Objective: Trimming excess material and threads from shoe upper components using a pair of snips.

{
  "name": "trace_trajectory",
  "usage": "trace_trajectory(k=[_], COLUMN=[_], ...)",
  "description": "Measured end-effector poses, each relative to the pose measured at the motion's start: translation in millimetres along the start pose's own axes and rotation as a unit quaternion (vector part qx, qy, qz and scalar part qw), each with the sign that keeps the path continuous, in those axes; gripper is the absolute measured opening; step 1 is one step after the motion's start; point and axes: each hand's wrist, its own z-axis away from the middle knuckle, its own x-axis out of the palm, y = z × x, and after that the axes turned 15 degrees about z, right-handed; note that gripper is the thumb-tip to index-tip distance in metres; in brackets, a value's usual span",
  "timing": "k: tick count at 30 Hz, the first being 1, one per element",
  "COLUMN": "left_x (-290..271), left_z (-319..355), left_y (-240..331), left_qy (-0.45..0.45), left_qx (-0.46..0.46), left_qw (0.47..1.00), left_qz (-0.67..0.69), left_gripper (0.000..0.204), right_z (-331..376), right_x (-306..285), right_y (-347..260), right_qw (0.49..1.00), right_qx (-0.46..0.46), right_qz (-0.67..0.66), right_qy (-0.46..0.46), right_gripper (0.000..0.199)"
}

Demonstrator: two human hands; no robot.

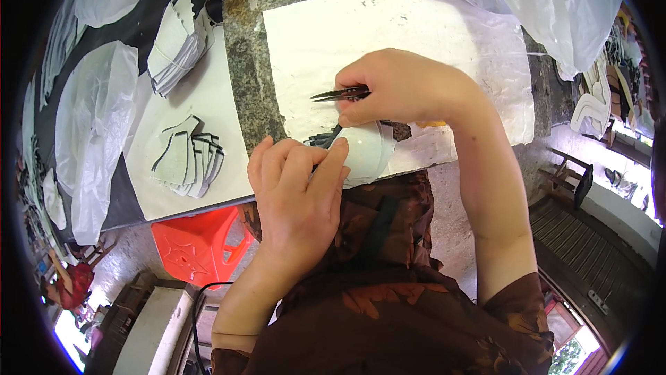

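My right hand (378, 94) is closed round a pair of small black snips (340, 94), their pointed blades sticking out to the left. Just below its fingertips a narrow dark strip (336, 133) runs toward my left thumb; whether the right fingers pinch it too, I cannot tell. My left hand (295, 184) presses its fingers and thumb on the pale, dark-edged cut pieces (364, 153) at the table's near edge, partly hiding them. More dark edging (318, 140) shows between the two hands.
A fanned pile of pale, dark-edged pieces (187, 156) lies at left, with a tied bundle (173, 52) behind it. White paper (395, 28) covers the stone-patterned worktop (253, 77). Plastic bags (97, 132) lie farther left. A red stool (198, 246) stands below the table edge.
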Motion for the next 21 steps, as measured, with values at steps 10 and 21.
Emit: trace_trajectory(k=[10, 21], left_x=[3.9, 11.9], left_z=[3.5, 8.7], left_y=[-2.9, -9.1], left_qy=[0.01, 0.029], left_qx=[0.002, 0.029], left_qw=[1.0, 0.998], left_qz=[0.026, 0.049], left_gripper=[0.028, 0.025], right_z=[-20.2, -37.5], right_x=[-4.3, -34.0], right_y=[18.6, -18.8], right_qw=[0.997, 0.992], right_qx=[-0.046, -0.101], right_qz=[-0.043, 0.06], right_qy=[-0.036, -0.048], right_gripper=[0.033, 0.026])
